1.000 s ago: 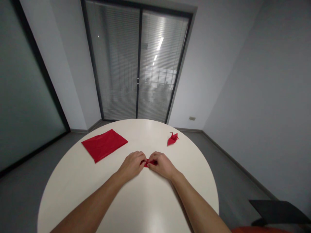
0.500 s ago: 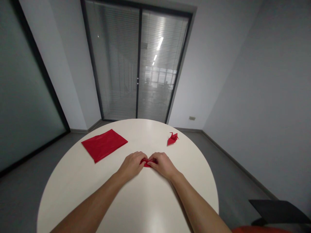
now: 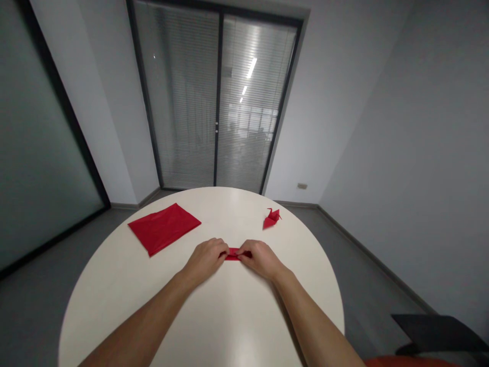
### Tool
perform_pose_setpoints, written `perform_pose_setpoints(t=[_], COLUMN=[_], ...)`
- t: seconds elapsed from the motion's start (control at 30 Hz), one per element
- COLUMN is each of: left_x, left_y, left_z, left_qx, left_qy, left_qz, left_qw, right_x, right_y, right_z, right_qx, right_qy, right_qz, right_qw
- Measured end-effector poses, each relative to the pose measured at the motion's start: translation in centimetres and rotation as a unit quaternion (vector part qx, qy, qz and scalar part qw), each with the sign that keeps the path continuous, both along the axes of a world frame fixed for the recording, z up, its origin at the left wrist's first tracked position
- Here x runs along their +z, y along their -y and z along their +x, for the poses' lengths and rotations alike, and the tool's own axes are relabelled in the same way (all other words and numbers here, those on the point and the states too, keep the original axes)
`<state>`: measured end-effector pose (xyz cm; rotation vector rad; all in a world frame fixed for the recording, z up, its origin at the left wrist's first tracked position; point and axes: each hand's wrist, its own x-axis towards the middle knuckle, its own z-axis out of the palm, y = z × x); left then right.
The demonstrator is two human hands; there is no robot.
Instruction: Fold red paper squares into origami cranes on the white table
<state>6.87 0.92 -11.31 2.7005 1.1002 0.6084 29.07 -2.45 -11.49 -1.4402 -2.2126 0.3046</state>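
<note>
A small folded piece of red paper lies on the round white table between my hands. My left hand pinches its left end with curled fingers. My right hand pinches its right end the same way. Most of the paper is hidden under my fingers; only a narrow red strip shows.
A stack of red paper sheets lies on the table at the far left. A finished red paper crane stands at the far right. Behind the table are glass doors with blinds. A dark object sits at the lower right.
My hands have drawn slightly apart, the right one moving right. More of the red paper now shows between them as a flat strip.
</note>
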Motion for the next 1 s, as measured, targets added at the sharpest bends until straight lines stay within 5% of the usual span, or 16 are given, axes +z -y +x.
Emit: perform_pose_setpoints(t=[0.43,1.0], left_x=[-0.6,-0.29], left_y=[-0.14,0.0], left_z=[-0.23,0.32], left_qx=[-0.022,0.027], left_qy=[0.01,-0.001], left_qz=[-0.006,0.004], left_qw=[1.0,1.0], right_x=[-0.11,-0.06], right_y=[0.2,0.27], right_z=[-0.03,-0.38], right_qx=[0.018,0.017], right_qy=[-0.003,-0.009], right_qz=[-0.003,0.015], right_qw=[1.0,1.0])
